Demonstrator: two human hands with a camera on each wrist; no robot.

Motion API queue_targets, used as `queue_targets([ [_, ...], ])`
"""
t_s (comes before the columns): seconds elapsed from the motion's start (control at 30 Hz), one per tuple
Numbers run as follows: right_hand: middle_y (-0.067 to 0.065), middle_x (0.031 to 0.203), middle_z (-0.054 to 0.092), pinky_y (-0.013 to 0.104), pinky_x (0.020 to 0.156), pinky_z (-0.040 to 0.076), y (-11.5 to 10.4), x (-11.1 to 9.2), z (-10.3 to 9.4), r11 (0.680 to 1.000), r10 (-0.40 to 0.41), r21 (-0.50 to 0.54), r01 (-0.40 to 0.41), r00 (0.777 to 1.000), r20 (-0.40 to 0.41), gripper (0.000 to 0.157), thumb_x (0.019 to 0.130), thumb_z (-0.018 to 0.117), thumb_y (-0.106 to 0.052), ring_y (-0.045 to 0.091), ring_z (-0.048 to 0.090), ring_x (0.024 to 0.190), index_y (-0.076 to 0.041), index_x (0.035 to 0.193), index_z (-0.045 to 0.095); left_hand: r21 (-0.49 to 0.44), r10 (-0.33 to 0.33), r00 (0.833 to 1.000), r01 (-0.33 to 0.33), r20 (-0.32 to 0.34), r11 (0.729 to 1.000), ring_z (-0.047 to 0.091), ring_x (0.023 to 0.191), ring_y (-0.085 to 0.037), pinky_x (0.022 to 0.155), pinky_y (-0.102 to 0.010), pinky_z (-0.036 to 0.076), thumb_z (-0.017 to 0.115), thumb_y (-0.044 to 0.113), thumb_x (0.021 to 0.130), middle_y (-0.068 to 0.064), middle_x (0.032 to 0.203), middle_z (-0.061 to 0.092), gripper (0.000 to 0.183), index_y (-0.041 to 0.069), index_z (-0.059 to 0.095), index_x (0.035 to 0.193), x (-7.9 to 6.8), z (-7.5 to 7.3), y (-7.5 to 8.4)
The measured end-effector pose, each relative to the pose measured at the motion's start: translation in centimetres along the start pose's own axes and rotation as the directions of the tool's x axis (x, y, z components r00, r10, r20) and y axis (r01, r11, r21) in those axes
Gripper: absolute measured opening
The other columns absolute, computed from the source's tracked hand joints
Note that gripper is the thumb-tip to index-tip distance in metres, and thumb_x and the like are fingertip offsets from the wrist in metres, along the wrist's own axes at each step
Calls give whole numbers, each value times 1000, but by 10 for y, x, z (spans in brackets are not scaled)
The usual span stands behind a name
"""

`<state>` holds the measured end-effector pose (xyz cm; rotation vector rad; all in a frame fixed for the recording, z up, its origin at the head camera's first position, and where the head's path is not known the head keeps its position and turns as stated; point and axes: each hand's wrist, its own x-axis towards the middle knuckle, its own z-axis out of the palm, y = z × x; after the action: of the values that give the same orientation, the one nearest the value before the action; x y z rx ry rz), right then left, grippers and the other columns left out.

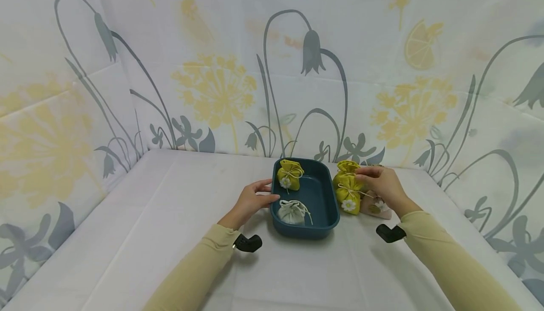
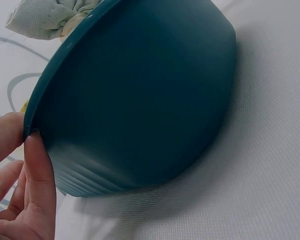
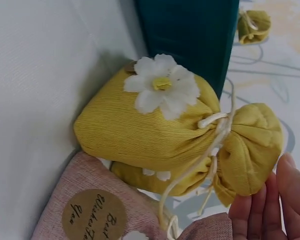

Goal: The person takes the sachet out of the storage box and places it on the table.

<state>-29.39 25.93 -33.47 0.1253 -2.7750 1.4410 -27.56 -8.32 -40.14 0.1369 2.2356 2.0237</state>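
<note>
My left hand pinches the rim of a dark blue tub, thumb on top and fingers along the outer side. Inside the tub are a yellow drawstring pouch with a white flower and a pale grey-green drawstring pouch. Right of the tub, another yellow drawstring pouch stands upright with a white flower. My right hand is at its gathered top, fingertips by the fabric edge, thumb apart from the fingers. Close behind is a further yellow pouch. Beside them stands a pink pouch with a round brown sticker.
A white cloth covers the table. Behind and at both sides hangs a white curtain printed with grey and yellow flowers. Black wrist mounts sit on both sleeves.
</note>
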Motion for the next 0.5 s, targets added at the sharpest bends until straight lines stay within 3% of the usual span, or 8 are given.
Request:
queue_targets([
  [0.23,17,112,60,28,45,41,-6,-3,-4,1000,-17,25,17,1000,-9,46,92,60,-33,11,39,50,3,120,59,1,2,1000,-2,-4,1000,61,91,-20,76,-31,54,73,9,81,-17,120,52,59,8,49,135,-1,0,1],
  [0.4,13,112,60,26,45,37,-11,-6,-3,1000,-19,25,19,1000,-14,47,89,62,-36,20,47,68,1,119,60,5,-8,1000,8,-6,1000,62,90,-19,76,-31,54,73,10,81,-16,120,52,59,9,49,135,-1,0,1],
  [0.5,12,113,60,26,50,41,-15,-8,0,999,-25,37,25,1000,-11,47,89,63,-35,22,52,82,1,118,61,6,-14,1000,14,-7,1000,62,90,-19,76,-31,54,73,10,81,-16,120,52,59,9,49,135,-1,0,1],
])
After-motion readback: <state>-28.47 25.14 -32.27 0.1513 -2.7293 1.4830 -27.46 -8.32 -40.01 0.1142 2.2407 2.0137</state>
